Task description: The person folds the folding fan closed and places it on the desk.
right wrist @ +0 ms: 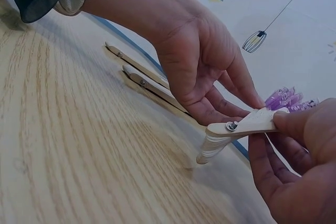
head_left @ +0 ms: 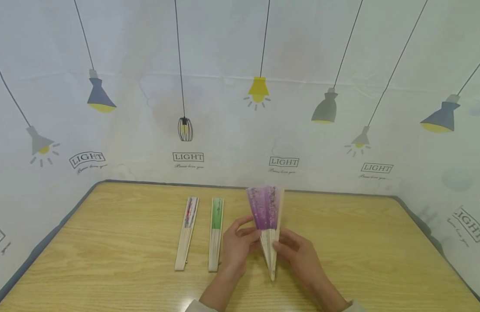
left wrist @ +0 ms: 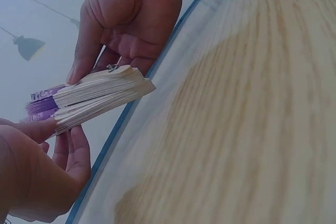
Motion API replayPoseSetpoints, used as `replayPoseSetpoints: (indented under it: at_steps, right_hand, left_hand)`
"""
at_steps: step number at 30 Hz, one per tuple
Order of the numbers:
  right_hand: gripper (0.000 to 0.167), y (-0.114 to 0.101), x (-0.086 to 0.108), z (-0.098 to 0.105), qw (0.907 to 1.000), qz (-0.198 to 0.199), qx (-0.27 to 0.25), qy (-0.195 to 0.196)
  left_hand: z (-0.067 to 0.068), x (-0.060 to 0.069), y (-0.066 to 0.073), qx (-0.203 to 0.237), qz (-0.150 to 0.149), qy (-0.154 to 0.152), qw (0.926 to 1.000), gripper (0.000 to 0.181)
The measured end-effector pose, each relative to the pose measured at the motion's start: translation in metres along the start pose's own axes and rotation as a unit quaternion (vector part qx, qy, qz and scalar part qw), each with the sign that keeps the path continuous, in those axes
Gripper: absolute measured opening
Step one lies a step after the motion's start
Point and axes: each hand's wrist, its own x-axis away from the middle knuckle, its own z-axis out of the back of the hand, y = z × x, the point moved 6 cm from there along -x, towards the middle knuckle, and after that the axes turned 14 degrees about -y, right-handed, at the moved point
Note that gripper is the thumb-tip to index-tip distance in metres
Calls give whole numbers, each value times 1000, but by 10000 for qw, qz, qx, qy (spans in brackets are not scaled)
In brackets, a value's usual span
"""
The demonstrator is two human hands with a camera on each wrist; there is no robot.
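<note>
A purple folding fan (head_left: 268, 210) with pale wooden ribs is held upright above the table, partly spread, its pivot end lowest. My left hand (head_left: 237, 245) pinches its left side between thumb and fingers; the left wrist view shows this hand (left wrist: 42, 166) at lower left. From the other side, my right hand (head_left: 298, 255) pinches the outer rib, with the thumb on top in the right wrist view, where the hand (right wrist: 302, 156) is at lower right. A metal rivet (right wrist: 231, 126) joins the ribs. Left of the hands lies a folded green fan (head_left: 216, 229).
A folded white fan with a red and dark print (head_left: 187, 229) lies left of the green one. Both rest on the wood-grain table (head_left: 107, 255). Behind the table's back edge hangs a pale wall cloth (head_left: 224, 95) printed with lamps.
</note>
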Motion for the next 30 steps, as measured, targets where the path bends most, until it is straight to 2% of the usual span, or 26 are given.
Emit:
replayPoseSetpoints:
  at_steps: [7,15,30]
  right_hand:
    - [47,-1,0,-1,9997,-5,216,-119]
    - [49,0,-1,-1,9995,47,205,-253]
    - [49,-2,1,-2,9993,60,303,-218]
  left_hand:
    - [1,0,-1,-64,50,-14,10000,42]
    - [-1,0,-2,-41,61,-134,9999,41]
    - [-1,-3,-5,-190,94,-250,9995,42]
